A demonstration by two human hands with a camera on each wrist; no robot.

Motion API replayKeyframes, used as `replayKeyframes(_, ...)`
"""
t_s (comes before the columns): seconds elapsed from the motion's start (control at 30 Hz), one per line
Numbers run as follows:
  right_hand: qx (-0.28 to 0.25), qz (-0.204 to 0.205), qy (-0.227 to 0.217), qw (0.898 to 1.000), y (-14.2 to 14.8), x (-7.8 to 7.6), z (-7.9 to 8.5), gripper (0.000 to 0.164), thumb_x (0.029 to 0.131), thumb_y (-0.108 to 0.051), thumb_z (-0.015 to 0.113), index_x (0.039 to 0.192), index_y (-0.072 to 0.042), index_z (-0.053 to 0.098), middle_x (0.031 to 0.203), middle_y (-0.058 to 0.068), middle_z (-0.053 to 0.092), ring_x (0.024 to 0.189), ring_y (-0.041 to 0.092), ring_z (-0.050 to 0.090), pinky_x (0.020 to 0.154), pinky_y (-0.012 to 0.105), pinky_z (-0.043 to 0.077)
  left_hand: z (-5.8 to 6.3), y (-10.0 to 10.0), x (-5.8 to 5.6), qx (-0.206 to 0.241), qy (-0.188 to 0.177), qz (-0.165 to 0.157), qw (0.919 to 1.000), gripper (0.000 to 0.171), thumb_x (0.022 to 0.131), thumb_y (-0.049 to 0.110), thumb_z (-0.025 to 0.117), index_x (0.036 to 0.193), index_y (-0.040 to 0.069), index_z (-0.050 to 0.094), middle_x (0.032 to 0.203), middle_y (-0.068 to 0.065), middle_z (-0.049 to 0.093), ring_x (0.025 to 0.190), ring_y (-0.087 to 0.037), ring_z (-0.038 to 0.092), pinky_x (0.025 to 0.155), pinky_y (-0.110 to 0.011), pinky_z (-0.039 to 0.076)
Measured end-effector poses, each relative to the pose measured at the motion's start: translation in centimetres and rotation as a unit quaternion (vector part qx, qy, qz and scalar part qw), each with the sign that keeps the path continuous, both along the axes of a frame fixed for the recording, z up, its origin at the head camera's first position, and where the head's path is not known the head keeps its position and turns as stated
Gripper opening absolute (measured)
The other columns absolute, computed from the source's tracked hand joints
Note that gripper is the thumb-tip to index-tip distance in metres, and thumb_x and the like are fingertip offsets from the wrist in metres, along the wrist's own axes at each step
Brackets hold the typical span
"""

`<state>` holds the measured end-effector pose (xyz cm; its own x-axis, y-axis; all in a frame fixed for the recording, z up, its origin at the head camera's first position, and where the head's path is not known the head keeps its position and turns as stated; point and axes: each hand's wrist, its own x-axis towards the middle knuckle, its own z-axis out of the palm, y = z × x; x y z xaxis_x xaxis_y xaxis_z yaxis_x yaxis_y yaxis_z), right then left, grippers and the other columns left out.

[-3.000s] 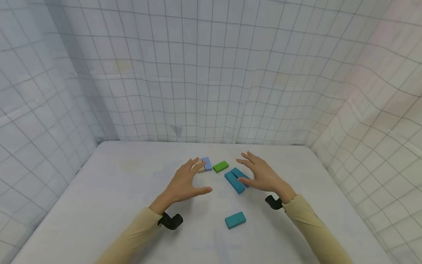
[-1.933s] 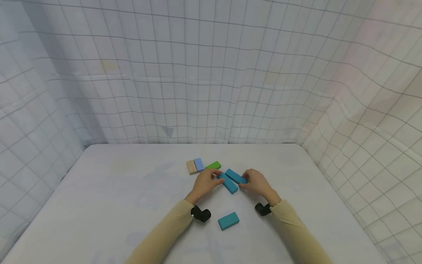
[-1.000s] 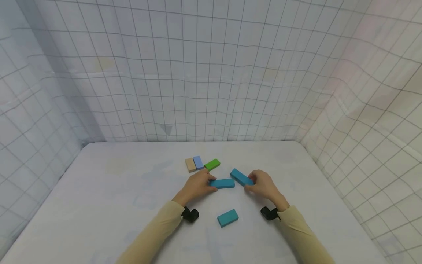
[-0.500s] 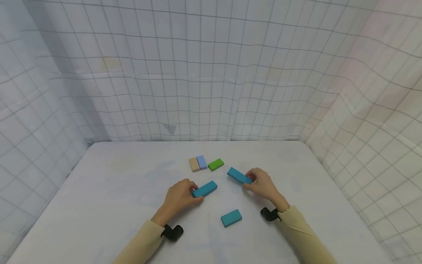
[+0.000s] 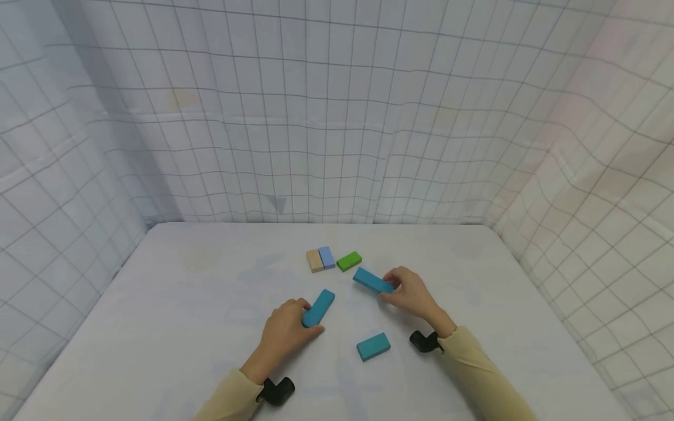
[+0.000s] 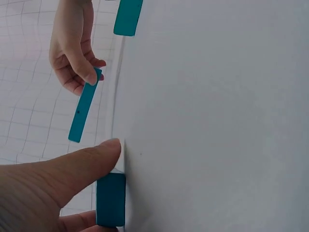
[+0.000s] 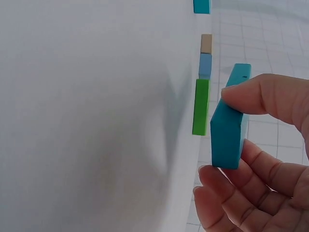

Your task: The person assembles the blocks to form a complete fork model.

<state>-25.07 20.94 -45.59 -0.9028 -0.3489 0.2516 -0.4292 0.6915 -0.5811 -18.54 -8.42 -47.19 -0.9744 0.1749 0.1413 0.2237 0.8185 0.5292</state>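
Note:
In the head view my left hand [image 5: 286, 330] is at a long blue block [image 5: 319, 308] lying on the white table left of centre. Its fingers are beside the block's left side; in the left wrist view the thumb [image 6: 108, 152] stands slightly apart from the block's near end. My right hand [image 5: 412, 294] pinches a second long blue block [image 5: 372, 280] by its right end, thumb on one face and fingers on the other. The right wrist view has that block [image 7: 229, 125] raised off the table, a small dark mark on it.
A shorter teal block [image 5: 373, 347] lies nearer the front, between the forearms. Farther back lie a tan block [image 5: 315, 261] and a light blue block [image 5: 327, 258] side by side, with a green block [image 5: 349, 261] to their right. Gridded white cloth [image 5: 337, 117] surrounds the table.
Both hands came down onto the two long blue blocks and parted them. The left block moved left and turned upright-slanting; the left thumb has since come away from it. The right block was lifted slightly.

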Motion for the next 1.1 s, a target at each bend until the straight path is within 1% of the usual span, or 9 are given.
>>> replayKeyframes(0.1, -0.001, 0.006, 0.002, 1.0, -0.2, 0.0, -0.1, 0.028, 0.075, -0.012, 0.08, 0.097, -0.004, 0.066, 0.088, 0.0, 0.059, 0.082, 0.016, 0.056, 0.069, 0.032, 0.046, 0.0, 0.4, 0.1, 0.005, -0.01, -0.001, 0.9999, 0.053, 0.071, 0.045, 0.081, 0.101, 0.003, 0.066, 0.069, 0.003, 0.053, 0.058, -0.01, 0.046, 0.051, -0.03, 0.04)
replayKeyframes(0.23, -0.001, 0.015, 0.007, 1.0, -0.4, 0.0, -0.2, 0.028, 0.075, -0.013, 0.08, 0.097, -0.005, 0.066, 0.088, 0.0, 0.058, 0.082, 0.015, 0.056, 0.068, 0.031, 0.047, -0.2, 0.6, -0.3, 0.021, -0.023, 0.008, 0.9995, 0.056, 0.076, 0.054, 0.073, 0.105, 0.007, 0.068, 0.06, 0.008, 0.05, 0.05, -0.009, 0.045, 0.044, -0.028, 0.037)
replayKeyframes(0.33, 0.001, 0.017, 0.011, 1.0, -0.5, 0.0, -0.3, 0.028, 0.075, -0.013, 0.081, 0.097, -0.005, 0.066, 0.087, -0.001, 0.058, 0.081, 0.015, 0.056, 0.068, 0.031, 0.047, -0.5, 0.8, -0.9, 0.019, -0.023, 0.011, 0.9995, 0.057, 0.078, 0.056, 0.07, 0.111, 0.009, 0.067, 0.057, 0.01, 0.049, 0.047, -0.009, 0.043, 0.041, -0.027, 0.035)
replayKeyframes(0.43, 0.0, 0.019, 0.013, 1.0, -0.6, -0.1, -0.5, 0.029, 0.074, -0.012, 0.081, 0.097, -0.005, 0.065, 0.087, -0.001, 0.058, 0.081, 0.015, 0.056, 0.069, 0.032, 0.047, -0.7, 1.2, -1.2, 0.013, -0.02, 0.011, 0.9997, 0.06, 0.076, 0.055, 0.072, 0.114, 0.009, 0.066, 0.056, 0.01, 0.049, 0.046, -0.008, 0.043, 0.041, -0.027, 0.035)
replayKeyframes(0.57, 0.0, 0.023, 0.013, 1.0, -0.8, -0.2, -0.6, 0.029, 0.075, -0.013, 0.081, 0.097, -0.005, 0.066, 0.087, -0.001, 0.058, 0.081, 0.015, 0.056, 0.071, 0.032, 0.046, -0.9, 1.6, -1.3, 0.019, -0.014, 0.013, 0.9996, 0.062, 0.073, 0.055, 0.075, 0.114, 0.009, 0.066, 0.055, 0.01, 0.049, 0.046, -0.008, 0.044, 0.04, -0.027, 0.035)
replayKeyframes(0.67, -0.001, 0.026, 0.014, 1.0, -1.1, -0.4, -0.6, 0.029, 0.074, -0.013, 0.081, 0.097, -0.005, 0.066, 0.087, -0.001, 0.058, 0.081, 0.015, 0.055, 0.071, 0.033, 0.046, -1.1, 1.7, -1.3, 0.026, -0.015, 0.023, 0.9993, 0.064, 0.072, 0.056, 0.075, 0.115, 0.009, 0.066, 0.053, 0.009, 0.048, 0.045, -0.008, 0.043, 0.039, -0.026, 0.033)
replayKeyframes(0.77, 0.001, 0.031, 0.016, 0.999, -1.6, -0.6, -0.3, 0.028, 0.074, -0.013, 0.081, 0.097, -0.005, 0.066, 0.087, -0.001, 0.058, 0.08, 0.016, 0.055, 0.07, 0.033, 0.046, -1.2, 1.7, -1.3, 0.044, -0.023, 0.025, 0.9984, 0.065, 0.072, 0.056, 0.075, 0.116, 0.009, 0.065, 0.047, 0.009, 0.046, 0.042, -0.009, 0.043, 0.039, -0.026, 0.031)
replayKeyframes(0.9, 0.009, 0.036, 0.016, 0.999, -2.1, -1.0, 0.0, 0.029, 0.075, -0.014, 0.08, 0.098, -0.005, 0.066, 0.087, 0.0, 0.058, 0.079, 0.017, 0.056, 0.069, 0.033, 0.045, -1.3, 1.7, -1.3, 0.084, -0.049, 0.009, 0.9953, 0.065, 0.076, 0.053, 0.074, 0.12, 0.007, 0.062, 0.042, 0.012, 0.047, 0.041, -0.007, 0.048, 0.04, -0.027, 0.034)
replayKeyframes(1.1, 0.018, 0.047, 0.01, 0.999, -3.2, -1.6, 0.5, 0.029, 0.075, -0.015, 0.08, 0.099, -0.005, 0.066, 0.088, 0.0, 0.059, 0.078, 0.016, 0.055, 0.067, 0.031, 0.045, -1.4, 1.4, -1.3, 0.145, -0.086, -0.014, 0.9856, 0.061, 0.082, 0.044, 0.072, 0.125, 0.004, 0.058, 0.047, 0.015, 0.054, 0.043, -0.007, 0.054, 0.045, -0.029, 0.039)
